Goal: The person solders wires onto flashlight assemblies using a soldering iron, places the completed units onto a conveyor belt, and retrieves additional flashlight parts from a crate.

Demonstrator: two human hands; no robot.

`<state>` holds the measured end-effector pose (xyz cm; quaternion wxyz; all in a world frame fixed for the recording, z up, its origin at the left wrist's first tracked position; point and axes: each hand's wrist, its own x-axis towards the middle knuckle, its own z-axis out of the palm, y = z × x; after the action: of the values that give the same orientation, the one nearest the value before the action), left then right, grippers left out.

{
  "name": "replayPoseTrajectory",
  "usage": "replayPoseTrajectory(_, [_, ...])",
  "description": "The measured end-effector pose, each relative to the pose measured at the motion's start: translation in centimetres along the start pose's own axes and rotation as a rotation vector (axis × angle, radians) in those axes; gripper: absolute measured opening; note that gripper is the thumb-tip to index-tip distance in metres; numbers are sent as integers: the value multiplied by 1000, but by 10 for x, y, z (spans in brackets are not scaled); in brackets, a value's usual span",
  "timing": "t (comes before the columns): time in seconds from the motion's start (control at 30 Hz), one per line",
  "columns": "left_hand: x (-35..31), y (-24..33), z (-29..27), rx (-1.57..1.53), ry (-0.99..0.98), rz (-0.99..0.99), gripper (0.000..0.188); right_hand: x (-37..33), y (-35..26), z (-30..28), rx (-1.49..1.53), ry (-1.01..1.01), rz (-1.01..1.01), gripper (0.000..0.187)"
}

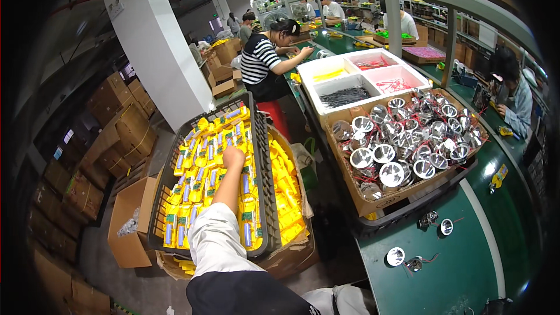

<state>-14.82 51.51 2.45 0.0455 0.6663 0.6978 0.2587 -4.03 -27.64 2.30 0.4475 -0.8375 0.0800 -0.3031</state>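
My left hand (234, 157) reaches down into a black plastic basket (270, 198), its fingers curled closed among yellow plastic pieces. Whatever those fingers grip is hidden beneath the hand. Rows of yellow housings (204, 169) fill the basket, each fitted with a blue-purple cylindrical cell (246, 233) and a small green circuit board. The basket rests on a cardboard box (306, 207) holding more yellow plastic parts (286, 186). My right hand is out of the picture.
Shiny reflector cups with red wires (392, 174) fill a carton beside a white divided foam tray (350, 112). Several loose reflectors (395, 256) lie on the green bench (431, 286). A co-worker in stripes (261, 58) works ahead. An open carton (131, 239) stands left, near a pillar (157, 41).
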Motion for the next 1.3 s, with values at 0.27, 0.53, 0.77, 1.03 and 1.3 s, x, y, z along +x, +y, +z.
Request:
replayPoseTrajectory(0.27, [2,2,-24,59,-81,123,32,21,10,10,2,-48,-287,19])
replayPoseTrajectory(0.53, [-46,-5,-87,-319,199,345,26,17,17,9,237,4,-44,16])
replayPoseTrajectory(0.77, [-175,25,-197,-616,230,613,26,20,10,-3,261,18,-5,18])
replayPoseTrajectory(1.03, [-373,79,-172,-789,-352,1151,13,20,13,-17,342,113,61,14])
replayPoseTrajectory(1.3, [-521,109,-94,-692,-815,1580,16,19,33,-15,537,308,287,17])
